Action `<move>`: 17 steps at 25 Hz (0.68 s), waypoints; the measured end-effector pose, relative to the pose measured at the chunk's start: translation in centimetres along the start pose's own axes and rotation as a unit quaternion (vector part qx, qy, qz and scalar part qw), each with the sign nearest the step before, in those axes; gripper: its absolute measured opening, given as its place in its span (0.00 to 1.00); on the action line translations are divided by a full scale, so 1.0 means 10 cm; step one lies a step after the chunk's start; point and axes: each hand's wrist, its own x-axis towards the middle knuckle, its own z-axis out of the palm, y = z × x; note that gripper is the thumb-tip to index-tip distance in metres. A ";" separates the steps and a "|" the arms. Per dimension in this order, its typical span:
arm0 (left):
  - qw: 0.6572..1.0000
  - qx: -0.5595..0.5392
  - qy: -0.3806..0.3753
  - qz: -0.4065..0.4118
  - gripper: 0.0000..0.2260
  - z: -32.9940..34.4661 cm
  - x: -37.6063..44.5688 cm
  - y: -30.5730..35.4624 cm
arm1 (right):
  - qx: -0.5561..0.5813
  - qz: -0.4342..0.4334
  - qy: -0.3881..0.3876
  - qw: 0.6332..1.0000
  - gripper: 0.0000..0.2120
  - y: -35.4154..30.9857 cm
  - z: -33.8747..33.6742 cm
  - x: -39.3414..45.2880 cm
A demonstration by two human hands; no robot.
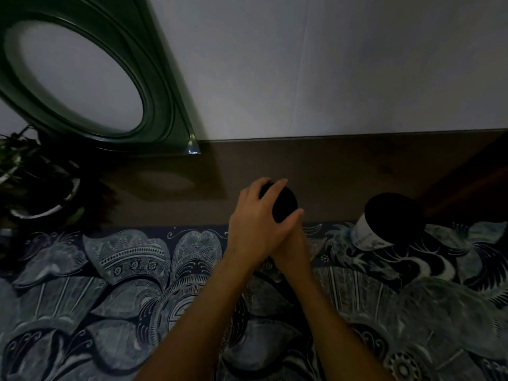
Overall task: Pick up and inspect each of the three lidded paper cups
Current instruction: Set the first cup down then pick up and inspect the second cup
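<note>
The light is dim. A paper cup with a black lid (286,206) is held at the centre, above the far edge of the patterned cloth. My left hand (255,226) wraps over its lid from the left, fingers on top and thumb on the near side. My right hand (292,250) is under the left one, gripping lower down; the left hand hides its fingers and the cup's wall. A second cup (367,235), white-walled with a black lid, stands on the cloth to the right, apart from both hands. I see no third cup.
A green-framed oval mirror (165,105) leans on the white wall at the back left. A potted plant (35,182) sits at the far left. The blue patterned cloth (132,284) covers the near part of the brown tabletop (330,171).
</note>
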 end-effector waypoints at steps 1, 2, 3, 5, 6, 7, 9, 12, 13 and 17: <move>1.000 -0.017 0.003 -0.018 0.29 -0.03 -0.03 -0.02 | 0.019 -0.007 -0.009 1.000 0.23 -0.06 -0.03 0.01; 0.998 -0.039 0.003 -0.043 0.28 -0.10 -0.04 -0.05 | 0.043 -0.021 -0.019 0.999 0.21 -0.12 -0.07 0.02; 0.995 -0.065 0.000 -0.074 0.28 -0.18 -0.05 -0.07 | 0.069 -0.039 -0.034 0.996 0.21 -0.18 -0.12 0.01; 0.987 -0.114 -0.008 -0.117 0.28 -0.38 -0.11 -0.10 | 0.033 -0.057 -0.077 0.995 0.24 -0.31 -0.28 -0.08; 0.984 -0.134 -0.011 -0.117 0.27 -0.50 -0.18 -0.11 | -0.036 -0.066 -0.088 0.993 0.28 -0.40 -0.37 -0.16; 0.982 -0.158 -0.011 -0.108 0.26 -0.63 -0.26 -0.10 | -0.122 -0.088 -0.076 0.986 0.32 -0.49 -0.46 -0.27; 0.973 -0.214 -0.002 -0.090 0.22 -0.91 -0.48 -0.03 | -0.229 -0.160 -0.041 0.959 0.38 -0.77 -0.66 -0.53; 0.955 -0.285 0.014 -0.086 0.21 -1.30 -0.84 0.13 | -0.248 -0.245 -0.030 0.937 0.41 -1.28 -0.88 -0.93; 0.950 -0.302 0.026 -0.076 0.20 -1.44 -0.98 0.22 | -0.255 -0.263 -0.026 0.930 0.41 -1.44 -0.95 -1.09; 0.921 -0.378 0.077 -0.056 0.18 -1.92 -1.56 0.57 | -0.279 -0.309 -0.033 0.909 0.44 -2.05 -1.20 -1.79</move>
